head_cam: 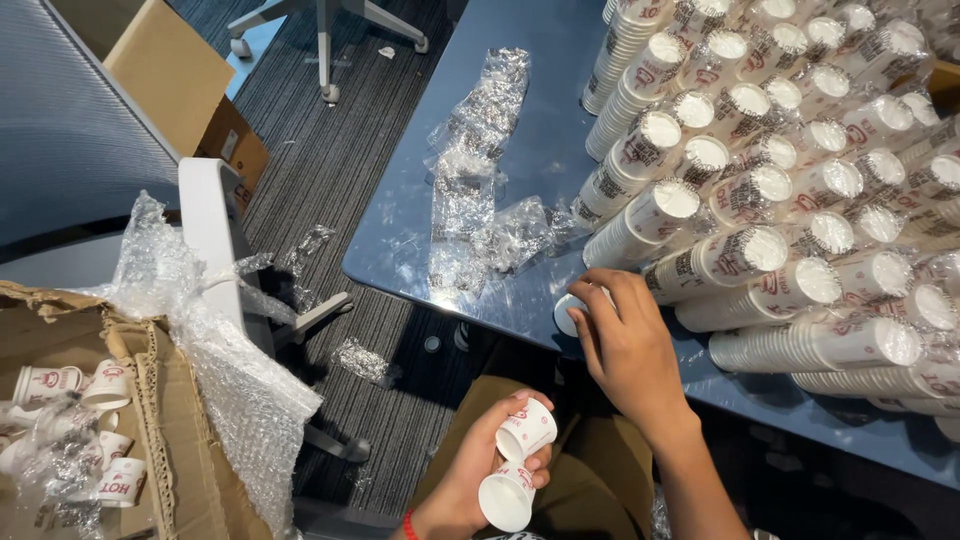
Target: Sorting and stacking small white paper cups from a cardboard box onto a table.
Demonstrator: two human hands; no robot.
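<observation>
My left hand (pixel 480 470) is low over my lap and holds two small white paper cups (pixel 515 460) with red print, one tipped over the other. At the blue table's near edge, my right hand (pixel 625 340) has its fingers closed around another white paper cup (pixel 570 312) standing there. Just right of that hand lie many long stacks of the same cups (pixel 760 190) on their sides, covering the table's right half.
Crumpled clear plastic wrap (pixel 480 170) lies on the blue table (pixel 400 250). An open cardboard box (pixel 150 400) with loose cups and bubble wrap (pixel 220 360) stands at left on a grey chair (pixel 70 150). Chair legs and plastic scraps are on the carpet.
</observation>
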